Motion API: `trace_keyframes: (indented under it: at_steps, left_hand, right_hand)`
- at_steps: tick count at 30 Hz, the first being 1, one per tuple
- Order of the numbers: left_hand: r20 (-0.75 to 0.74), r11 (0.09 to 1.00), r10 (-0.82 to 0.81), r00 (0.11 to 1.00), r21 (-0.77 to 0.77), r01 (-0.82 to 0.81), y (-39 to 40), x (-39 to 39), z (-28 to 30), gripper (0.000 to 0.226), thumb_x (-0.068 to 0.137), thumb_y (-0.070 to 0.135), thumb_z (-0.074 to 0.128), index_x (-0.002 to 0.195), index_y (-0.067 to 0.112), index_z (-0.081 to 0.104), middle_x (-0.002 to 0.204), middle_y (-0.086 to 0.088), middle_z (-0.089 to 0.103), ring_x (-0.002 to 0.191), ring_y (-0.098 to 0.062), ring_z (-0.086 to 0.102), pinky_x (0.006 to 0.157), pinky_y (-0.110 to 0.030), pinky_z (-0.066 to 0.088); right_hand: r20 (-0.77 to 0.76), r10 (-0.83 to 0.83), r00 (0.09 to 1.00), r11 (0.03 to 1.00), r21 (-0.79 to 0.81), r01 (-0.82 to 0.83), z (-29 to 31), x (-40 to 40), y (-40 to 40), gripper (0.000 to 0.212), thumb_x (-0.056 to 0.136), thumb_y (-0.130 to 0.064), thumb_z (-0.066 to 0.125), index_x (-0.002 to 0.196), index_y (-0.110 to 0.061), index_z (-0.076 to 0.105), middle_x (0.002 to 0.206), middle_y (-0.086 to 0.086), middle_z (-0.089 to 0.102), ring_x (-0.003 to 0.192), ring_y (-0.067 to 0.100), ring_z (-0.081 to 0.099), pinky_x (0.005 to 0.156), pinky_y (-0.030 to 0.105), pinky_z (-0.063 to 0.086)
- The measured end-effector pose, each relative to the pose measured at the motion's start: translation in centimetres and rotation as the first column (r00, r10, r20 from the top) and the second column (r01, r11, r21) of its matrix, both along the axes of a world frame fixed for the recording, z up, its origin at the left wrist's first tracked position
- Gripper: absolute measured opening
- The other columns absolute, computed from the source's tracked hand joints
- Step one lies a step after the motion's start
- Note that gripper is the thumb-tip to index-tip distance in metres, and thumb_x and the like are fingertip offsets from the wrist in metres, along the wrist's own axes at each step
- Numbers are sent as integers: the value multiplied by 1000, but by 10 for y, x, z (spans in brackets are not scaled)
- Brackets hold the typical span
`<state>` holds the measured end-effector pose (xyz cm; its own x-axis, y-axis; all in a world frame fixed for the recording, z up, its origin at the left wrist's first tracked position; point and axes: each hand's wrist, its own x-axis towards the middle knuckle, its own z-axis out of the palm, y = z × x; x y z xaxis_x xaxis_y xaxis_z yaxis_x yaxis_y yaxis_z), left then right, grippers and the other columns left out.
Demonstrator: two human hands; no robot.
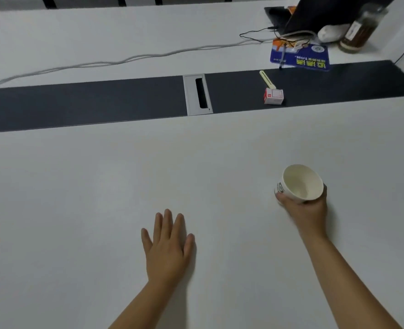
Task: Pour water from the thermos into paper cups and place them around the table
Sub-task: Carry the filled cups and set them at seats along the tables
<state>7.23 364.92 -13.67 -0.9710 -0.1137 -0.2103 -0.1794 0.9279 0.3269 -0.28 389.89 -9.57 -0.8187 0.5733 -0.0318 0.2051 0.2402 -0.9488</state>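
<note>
A white paper cup with green print is held by my right hand at the right, my fingers and thumb curled round its lower wall. The cup tilts its mouth toward me and its inside looks dry. My left hand lies flat on the white table at the lower middle, fingers straight and spread. No thermos is in view.
A dark strip with a grey cable hatch crosses the table. On it sit a small red-white box and a pale stick. At the far right are a blue packet, a laptop, a jar and cables.
</note>
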Motion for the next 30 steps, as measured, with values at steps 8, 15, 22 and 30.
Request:
trace_keyframes:
  at_steps: [8,15,22,30]
  left_hand:
    - [40,996,82,996,-26,-81,6,0,2,85,66,56,-7,144,30,14,156,3,0,142,-13,-11,112,-41,-13]
    - [54,995,94,994,-48,-92,10,0,4,87,64,56,-8,144,31,13,156,5,0,142,-12,-11,113,-40,-12]
    - [46,995,93,995,-37,-91,9,0,6,88,62,57,-8,143,31,15,156,6,1,142,-12,-11,113,-39,-12]
    - [44,996,60,997,-63,-57,8,-1,6,89,62,57,-10,143,32,14,156,7,0,142,-12,-11,113,-41,-11]
  right_hand:
    - [-25,24,999,999,-22,-25,-18,-20,11,69,59,2,79,118,-4,46,103,-3,52,93,12,50,63,-8,33]
    - [-25,77,997,996,-43,-78,-22,-24,8,68,60,2,78,119,-5,45,103,-3,51,93,13,49,62,-9,32]
    - [-32,102,994,994,-44,-103,-21,-31,2,68,62,0,78,121,-6,43,105,-4,50,94,12,48,68,7,35]
    - [-8,128,992,990,55,-127,-33,-24,3,74,61,-4,79,125,-8,42,113,0,54,100,12,49,85,24,36]
